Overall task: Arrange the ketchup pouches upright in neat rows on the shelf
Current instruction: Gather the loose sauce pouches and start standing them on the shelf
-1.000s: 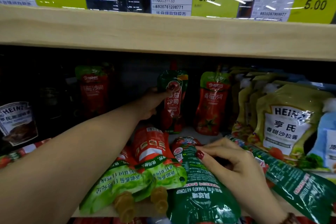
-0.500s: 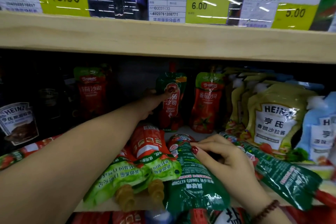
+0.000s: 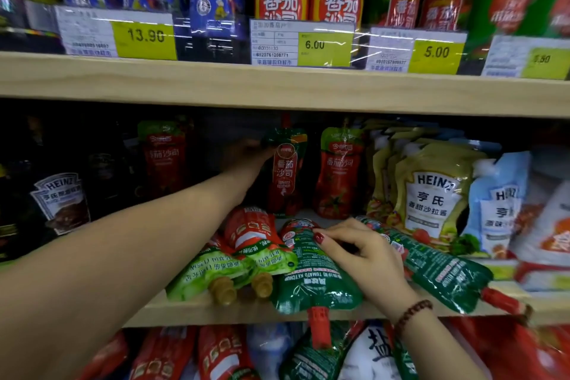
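My left hand [image 3: 243, 160] reaches deep into the middle shelf and grips the upper left edge of an upright dark green and red ketchup pouch [image 3: 285, 170]. Another upright red pouch [image 3: 337, 170] stands just right of it, and a third [image 3: 163, 157] stands further left in shadow. My right hand [image 3: 361, 253] rests fingers-down on a dark green ketchup pouch [image 3: 311, 284] that lies flat with its red cap over the shelf edge. Two light green and red pouches [image 3: 246, 256] lie flat beside it on the left. One more green pouch [image 3: 444, 271] lies flat to the right.
Yellow Heinz salad dressing pouches [image 3: 428, 191] and blue-white ones [image 3: 499, 203] stand at the right. A dark Heinz bottle [image 3: 60, 197] stands at the left. The wooden shelf board [image 3: 277, 86] above carries price tags and bottles. More pouches fill the shelf below [image 3: 216, 352].
The view has tilted upward, showing more of the upper shelf. Both hands stay where they were, left on the upright pouch, right on the flat green one.
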`<state>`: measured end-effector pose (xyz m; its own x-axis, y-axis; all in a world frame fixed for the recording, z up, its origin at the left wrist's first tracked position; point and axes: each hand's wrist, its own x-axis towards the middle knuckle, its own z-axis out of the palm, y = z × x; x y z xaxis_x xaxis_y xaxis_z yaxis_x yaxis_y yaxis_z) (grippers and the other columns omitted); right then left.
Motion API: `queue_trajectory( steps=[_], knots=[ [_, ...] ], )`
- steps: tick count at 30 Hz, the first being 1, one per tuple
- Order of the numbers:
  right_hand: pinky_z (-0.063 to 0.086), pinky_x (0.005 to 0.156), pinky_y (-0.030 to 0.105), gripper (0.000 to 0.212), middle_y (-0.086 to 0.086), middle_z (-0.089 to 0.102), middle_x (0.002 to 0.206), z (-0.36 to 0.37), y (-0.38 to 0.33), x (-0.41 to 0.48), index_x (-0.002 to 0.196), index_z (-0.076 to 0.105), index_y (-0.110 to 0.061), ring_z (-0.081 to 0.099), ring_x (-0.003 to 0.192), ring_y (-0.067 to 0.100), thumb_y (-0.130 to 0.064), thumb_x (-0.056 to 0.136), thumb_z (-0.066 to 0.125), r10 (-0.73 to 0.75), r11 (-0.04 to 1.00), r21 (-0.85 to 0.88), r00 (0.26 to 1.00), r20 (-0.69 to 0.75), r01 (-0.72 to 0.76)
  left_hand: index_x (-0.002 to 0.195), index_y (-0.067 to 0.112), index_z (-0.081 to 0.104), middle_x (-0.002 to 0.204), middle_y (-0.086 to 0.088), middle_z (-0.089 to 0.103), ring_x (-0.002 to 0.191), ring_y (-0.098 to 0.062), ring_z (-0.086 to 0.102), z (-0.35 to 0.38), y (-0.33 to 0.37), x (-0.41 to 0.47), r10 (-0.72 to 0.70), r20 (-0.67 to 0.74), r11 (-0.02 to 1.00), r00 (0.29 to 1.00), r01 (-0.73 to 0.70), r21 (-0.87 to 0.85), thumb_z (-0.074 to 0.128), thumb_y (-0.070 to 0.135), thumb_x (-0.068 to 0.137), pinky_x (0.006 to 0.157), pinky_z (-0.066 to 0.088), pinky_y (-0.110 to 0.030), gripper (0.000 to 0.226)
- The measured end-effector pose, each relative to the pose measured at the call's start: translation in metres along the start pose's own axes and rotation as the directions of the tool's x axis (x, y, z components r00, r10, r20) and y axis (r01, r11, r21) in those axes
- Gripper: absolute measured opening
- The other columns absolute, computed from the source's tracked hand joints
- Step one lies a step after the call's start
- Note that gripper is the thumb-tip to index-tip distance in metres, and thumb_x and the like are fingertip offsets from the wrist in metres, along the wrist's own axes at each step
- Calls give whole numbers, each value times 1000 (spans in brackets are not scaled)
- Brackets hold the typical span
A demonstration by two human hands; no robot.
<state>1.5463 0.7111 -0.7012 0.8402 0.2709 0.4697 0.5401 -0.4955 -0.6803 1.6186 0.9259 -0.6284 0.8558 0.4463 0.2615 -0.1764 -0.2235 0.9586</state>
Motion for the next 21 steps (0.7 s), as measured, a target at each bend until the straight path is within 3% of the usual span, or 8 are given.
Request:
queue_trajectory(
  steps=[2, 4, 8, 10, 13, 18, 21],
  knots=[
    [49, 75, 31, 19, -32, 60, 91, 0, 0, 0, 81, 62, -63, 56, 87, -11, -71, 69, 49, 8, 1000, -12, 1000, 2, -8, 91, 17, 62, 94, -2, 64, 89, -17, 59, 4, 3, -5, 47, -86, 999, 995, -47, 4, 73, 26, 77, 83, 49, -31, 20],
    [50, 75, 32, 17, -31, 61, 90, 0, 0, 0, 82, 63, -62, 56, 87, -11, -67, 71, 51, 16, 1000, -15, 1000, 5, -16, 96, 14, 62, 93, -2, 64, 89, -17, 60, 12, 6, -11, 84, -114, 995, 990, -90, -48, 77, 20, 73, 80, 49, -28, 28],
    [50, 75, 36, 18, -28, 62, 88, 0, 0, 1, 84, 63, -59, 58, 85, -7, -66, 71, 52, 15, 1000, -9, 1000, 7, -15, 101, 8, 63, 98, -7, 65, 94, -20, 61, 35, 10, -18, 169, 33, 985, 985, -168, -45, 74, 11, 74, 74, 49, -22, 29],
    [50, 75, 35, 18, -28, 61, 87, 0, 1, 1, 85, 62, -59, 57, 85, -8, -66, 72, 52, 5, 1000, -21, 1000, 0, -5, 107, 9, 61, 109, -9, 63, 102, -23, 60, 50, 11, -17, 157, 92, 986, 983, -150, -71, 73, 11, 75, 84, 51, -28, 34],
    [49, 74, 30, 20, -31, 60, 90, 1, 4, 2, 88, 61, -59, 56, 86, -11, -67, 72, 51, -2, 999, -44, 1000, -7, 2, 118, 10, 57, 122, -11, 59, 111, -23, 56, 69, 14, -16, 115, 99, 990, 988, -106, -92, 73, 11, 76, 98, 46, -36, 45],
    [48, 72, 27, 26, -30, 60, 90, 3, 7, 3, 90, 62, -56, 55, 88, -11, -69, 72, 49, -20, 998, -58, 999, -28, 18, 135, 12, 43, 136, -9, 50, 121, -20, 49, 93, 13, -11, 154, 122, 987, 981, -145, -73, 72, 6, 76, 90, 38, -23, 67],
    [49, 72, 27, 33, -28, 61, 89, 4, 10, 4, 93, 64, -53, 55, 89, -10, -70, 72, 46, -37, 997, -64, 999, -31, 35, 140, 14, 35, 140, -9, 46, 125, -21, 46, 105, 12, -7, 141, 111, 988, 984, -134, -74, 72, 2, 75, 95, 38, -25, 76]
  ],
)
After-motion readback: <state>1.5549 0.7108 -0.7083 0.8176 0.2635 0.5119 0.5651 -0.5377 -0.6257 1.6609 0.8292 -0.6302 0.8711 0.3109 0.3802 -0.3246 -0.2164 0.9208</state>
